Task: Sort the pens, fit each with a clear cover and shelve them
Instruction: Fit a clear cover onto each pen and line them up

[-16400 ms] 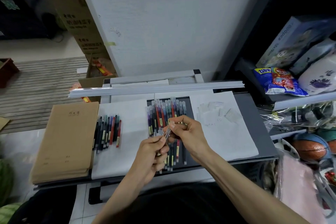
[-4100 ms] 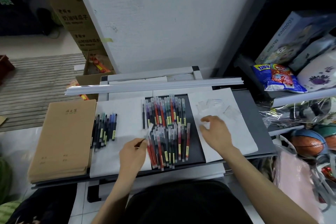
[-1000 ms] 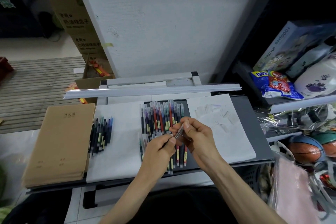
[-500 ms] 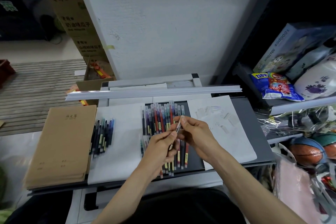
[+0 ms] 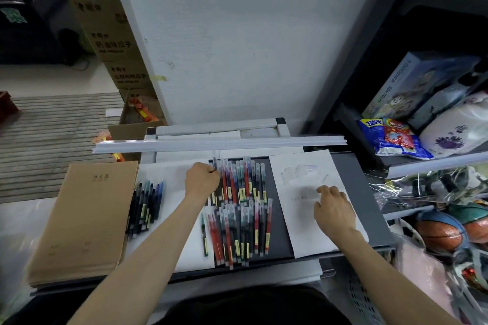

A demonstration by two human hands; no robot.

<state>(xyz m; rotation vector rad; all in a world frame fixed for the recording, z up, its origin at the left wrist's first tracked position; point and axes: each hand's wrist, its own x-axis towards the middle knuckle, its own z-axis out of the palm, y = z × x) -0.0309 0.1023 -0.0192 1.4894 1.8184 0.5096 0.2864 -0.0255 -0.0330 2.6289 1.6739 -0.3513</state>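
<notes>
Two rows of capped coloured pens lie on a black mat (image 5: 278, 221): an upper row (image 5: 241, 179) and a lower row (image 5: 239, 232). My left hand (image 5: 202, 181) is curled round a dark pen (image 5: 214, 163) and holds it at the left end of the upper row. My right hand (image 5: 333, 210) hovers over the white sheet (image 5: 317, 235) on the right with loosely bent fingers, just below the small clear covers (image 5: 301, 173); its fingertips are blurred and hold nothing I can see. A separate group of dark and blue pens (image 5: 146, 206) lies on the white sheet at left.
A stack of brown notebooks (image 5: 87, 216) fills the left of the desk. A long white rail (image 5: 219, 143) runs across the back. Shelves at right hold a snack bag (image 5: 393, 138), boxes and balls (image 5: 441, 235). Cardboard boxes (image 5: 113, 42) stand at back left.
Both hands held one pen together over the rows. They have parted: my left hand carried the pen up-left to the upper row, and my right hand moved right to the clear covers.
</notes>
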